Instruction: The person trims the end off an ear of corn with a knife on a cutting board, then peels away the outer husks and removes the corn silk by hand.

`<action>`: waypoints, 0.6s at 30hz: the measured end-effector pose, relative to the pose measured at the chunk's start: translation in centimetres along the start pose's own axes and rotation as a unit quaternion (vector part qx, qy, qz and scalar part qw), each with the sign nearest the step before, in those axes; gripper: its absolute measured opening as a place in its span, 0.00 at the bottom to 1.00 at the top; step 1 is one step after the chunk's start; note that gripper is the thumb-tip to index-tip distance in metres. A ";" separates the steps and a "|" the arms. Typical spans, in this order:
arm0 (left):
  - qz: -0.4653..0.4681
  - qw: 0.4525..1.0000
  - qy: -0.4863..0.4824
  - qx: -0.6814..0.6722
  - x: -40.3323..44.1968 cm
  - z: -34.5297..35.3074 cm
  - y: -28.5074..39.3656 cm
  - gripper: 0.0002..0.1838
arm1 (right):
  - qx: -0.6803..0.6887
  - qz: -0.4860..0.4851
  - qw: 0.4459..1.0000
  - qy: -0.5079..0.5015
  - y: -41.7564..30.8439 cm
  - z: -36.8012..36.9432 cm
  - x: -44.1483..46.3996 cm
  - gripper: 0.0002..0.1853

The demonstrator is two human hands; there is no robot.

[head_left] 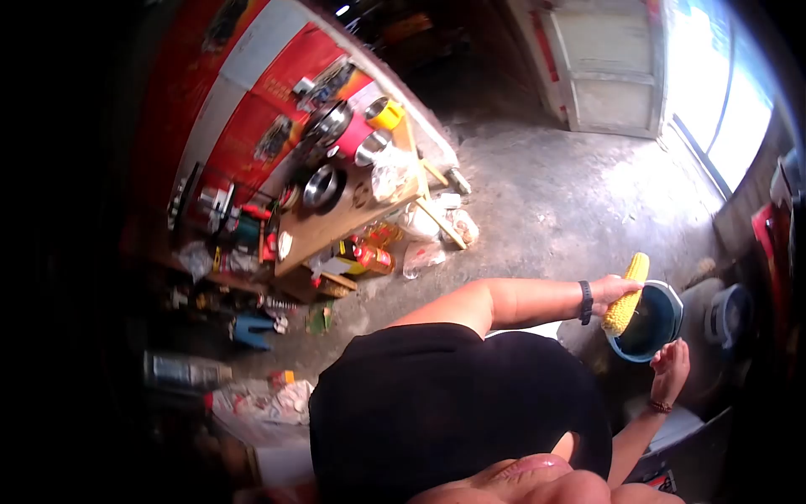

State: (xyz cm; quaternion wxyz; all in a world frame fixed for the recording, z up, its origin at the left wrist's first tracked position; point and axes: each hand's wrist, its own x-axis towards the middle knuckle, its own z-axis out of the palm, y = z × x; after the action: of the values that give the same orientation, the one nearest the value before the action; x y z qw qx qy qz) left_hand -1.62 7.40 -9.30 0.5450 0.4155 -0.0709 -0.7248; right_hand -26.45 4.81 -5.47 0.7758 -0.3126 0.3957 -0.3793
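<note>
My left hand [614, 294], with a dark watch on its wrist, grips a yellow ear of corn [623, 309]. The kernels are bare of husk, and the ear is tilted over the near side of a blue bucket [630, 346]. Dark contents inside the bucket cannot be made out. Beside the bucket's lower right rim is my right hand [671, 370], apart from the corn. Its fingers are curled together; anything between them is too small or hidden to tell. A bracelet circles that wrist.
A wooden table [315, 231] holds metal bowls, a yellow pot [384, 112] and a plastic bag [391, 175]. Bottles and bags sit beneath it. A white bucket [729, 315] stands right of the blue one. Beyond lie concrete floor [546, 193] and a door [613, 71].
</note>
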 end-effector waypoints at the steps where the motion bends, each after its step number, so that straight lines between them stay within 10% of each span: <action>1: -0.019 1.000 0.019 -0.003 -1.1 -0.5 0.7 0.14 | -0.114 0.024 0.991 0.068 0.3 -0.7 0.8 0.11; 2: -0.028 0.999 0.042 -0.018 -1.1 -1.7 0.8 0.15 | -0.509 -0.054 0.848 0.136 1.0 -0.9 0.9 0.14; 3: -0.044 0.997 0.051 -0.035 -2.3 -2.0 1.8 0.15 | -0.806 -0.131 0.548 0.184 1.9 -1.0 0.8 0.19; 5: -0.047 0.996 0.044 -0.061 -1.2 -5.4 1.8 0.15 | -0.820 -0.079 0.558 0.099 3.5 -4.9 2.8 0.26; 7: -0.038 0.995 0.063 -0.069 -2.7 -6.8 3.4 0.15 | -0.395 0.148 0.907 0.021 0.9 -1.8 2.2 0.27; 9: -0.034 0.993 0.081 -0.083 -4.2 -7.6 5.0 0.15 | -0.109 0.109 0.982 -0.110 -0.4 -0.1 1.2 0.24; 11: -0.024 0.990 0.067 -0.119 -3.7 -10.3 5.5 0.16 | 0.005 0.050 0.998 0.029 -0.3 1.8 1.6 0.23; 13: -0.016 0.986 0.078 -0.148 -5.3 -11.0 7.2 0.14 | -0.453 0.037 0.875 0.165 3.3 -4.4 7.7 0.23; 14: -0.009 0.985 0.072 -0.155 -5.7 -12.2 7.7 0.14 | -0.799 -0.070 0.564 0.198 3.7 -1.7 6.5 0.21; 15: -0.001 0.985 0.063 -0.161 -5.9 -13.3 8.6 0.13 | -0.802 -0.022 0.592 0.080 4.4 -3.2 8.3 0.19; 17: 0.014 0.985 0.062 -0.158 -8.3 -15.4 11.0 0.12 | -0.305 0.134 0.942 0.039 3.3 6.1 5.1 0.18; 18: 0.017 0.984 0.067 -0.163 -9.1 -16.7 12.0 0.12 | -0.228 0.135 0.964 0.026 4.1 8.3 4.8 0.18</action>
State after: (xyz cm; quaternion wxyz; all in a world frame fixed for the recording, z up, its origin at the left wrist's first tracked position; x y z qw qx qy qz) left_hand 19.01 16.22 -8.62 0.6211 0.3676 0.0783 -0.6878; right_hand -16.04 4.41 -6.40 0.7175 -0.4146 0.5304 -0.1791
